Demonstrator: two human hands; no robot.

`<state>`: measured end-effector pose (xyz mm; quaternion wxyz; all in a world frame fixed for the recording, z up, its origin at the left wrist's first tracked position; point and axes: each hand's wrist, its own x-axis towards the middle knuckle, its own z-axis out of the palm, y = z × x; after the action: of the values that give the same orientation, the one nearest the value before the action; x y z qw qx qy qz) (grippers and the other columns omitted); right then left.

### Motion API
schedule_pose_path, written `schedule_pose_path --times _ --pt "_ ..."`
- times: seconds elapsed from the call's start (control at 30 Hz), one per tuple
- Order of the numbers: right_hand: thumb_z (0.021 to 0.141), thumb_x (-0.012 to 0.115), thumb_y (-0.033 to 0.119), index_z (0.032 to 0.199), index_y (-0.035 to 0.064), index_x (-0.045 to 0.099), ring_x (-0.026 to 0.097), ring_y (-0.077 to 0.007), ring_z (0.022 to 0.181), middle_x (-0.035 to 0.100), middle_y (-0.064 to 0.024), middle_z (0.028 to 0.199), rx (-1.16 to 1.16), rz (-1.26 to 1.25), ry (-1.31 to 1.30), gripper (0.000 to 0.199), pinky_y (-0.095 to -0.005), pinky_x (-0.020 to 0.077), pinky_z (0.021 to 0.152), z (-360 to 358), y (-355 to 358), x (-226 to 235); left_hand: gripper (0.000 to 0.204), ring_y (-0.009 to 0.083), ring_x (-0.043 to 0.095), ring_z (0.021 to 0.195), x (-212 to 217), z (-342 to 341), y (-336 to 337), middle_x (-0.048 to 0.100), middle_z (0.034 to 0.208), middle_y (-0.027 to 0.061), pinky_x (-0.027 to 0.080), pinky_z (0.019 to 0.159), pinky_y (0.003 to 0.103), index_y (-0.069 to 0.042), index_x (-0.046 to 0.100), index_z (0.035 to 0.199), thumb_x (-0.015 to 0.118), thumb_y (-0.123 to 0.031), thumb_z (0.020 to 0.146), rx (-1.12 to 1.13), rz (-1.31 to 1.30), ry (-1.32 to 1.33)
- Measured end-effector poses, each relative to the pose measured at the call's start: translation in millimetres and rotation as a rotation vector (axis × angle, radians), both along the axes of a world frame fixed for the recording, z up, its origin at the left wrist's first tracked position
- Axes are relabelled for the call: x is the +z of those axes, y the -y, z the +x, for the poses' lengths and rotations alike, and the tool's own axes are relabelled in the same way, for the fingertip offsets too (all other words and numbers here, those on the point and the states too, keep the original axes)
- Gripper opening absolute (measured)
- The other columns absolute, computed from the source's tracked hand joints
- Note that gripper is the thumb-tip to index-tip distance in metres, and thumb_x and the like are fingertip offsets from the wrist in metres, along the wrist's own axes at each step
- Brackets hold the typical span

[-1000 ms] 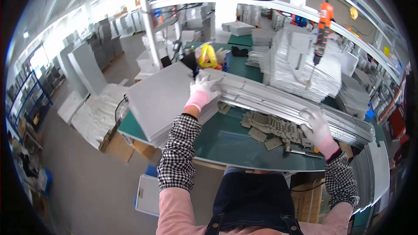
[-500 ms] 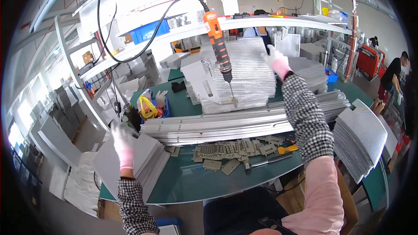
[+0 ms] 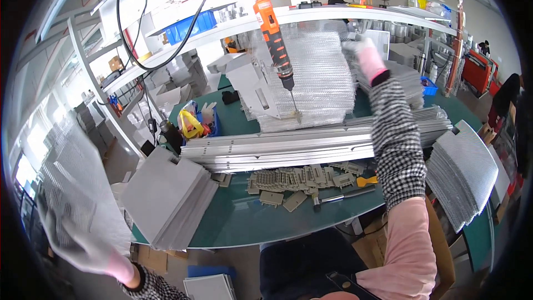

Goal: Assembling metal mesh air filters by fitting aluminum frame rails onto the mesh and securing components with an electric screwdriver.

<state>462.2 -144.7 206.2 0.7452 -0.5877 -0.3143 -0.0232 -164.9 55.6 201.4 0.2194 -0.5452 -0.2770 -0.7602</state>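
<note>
My left hand (image 3: 91,253), in a white glove with a pink cuff, is low at the far left, its fingers stretched apart though blurred. Just above it a translucent bubble-wrap sheet (image 3: 78,172) is in the air, smeared by motion. To its right, a leaning stack of smooth white panels (image 3: 161,189) rests on the table's left end. My right hand (image 3: 366,53), gloved alike, is at the upper right corner of a tall bubble-wrap stack (image 3: 322,78). Its blurred fingers close on the corner of the top bubble-wrap sheet, which seems slightly raised.
An orange and black electric screwdriver (image 3: 272,39) hangs on a cable before the stack. Long metal strips (image 3: 277,153) span the green table (image 3: 250,216). Nearer lie beige plastic pieces (image 3: 294,183) and a hammer (image 3: 344,195). Curved ribbed sheets (image 3: 466,172) stand right; a blue bin (image 3: 214,122) sits left.
My left hand has swung left and down from the white panels, and the bubble-wrap sheet now appears beside it. My right hand has moved onto the corner of the bubble-wrap stack.
</note>
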Motion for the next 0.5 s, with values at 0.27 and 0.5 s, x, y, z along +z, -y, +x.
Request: schedule_pose_path --times 0.27,0.5 --pt "0.096 0.058 0.023 0.147 0.0038 0.045 0.051 -0.0218 0.129 0.056 -0.01 0.138 0.112 0.463 0.093 0.056 -0.0347 0.0365 0.112 -22.4 75.7 -20.0 0.071 0.035 0.041 0.14 -20.9 -24.2 39.1 0.047 0.15 0.0168 0.027 0.118 0.056 -0.008 0.039 0.151 0.044 -0.056 0.099 -0.449 -0.156 0.241" --pt "0.096 0.058 0.023 0.147 -0.0006 0.043 0.045 -0.0216 0.135 0.047 -0.0129 0.149 0.011 0.551 0.055 0.058 -0.035 0.0301 0.117 -24.1 138.3 -57.8 0.071 0.0293 0.045 0.135 -143.2 49.9 -15.7 0.047 0.148 0.0162 0.032 0.116 0.042 0.001 0.034 0.152 0.059 -0.033 0.095 -1.439 -0.825 0.167"
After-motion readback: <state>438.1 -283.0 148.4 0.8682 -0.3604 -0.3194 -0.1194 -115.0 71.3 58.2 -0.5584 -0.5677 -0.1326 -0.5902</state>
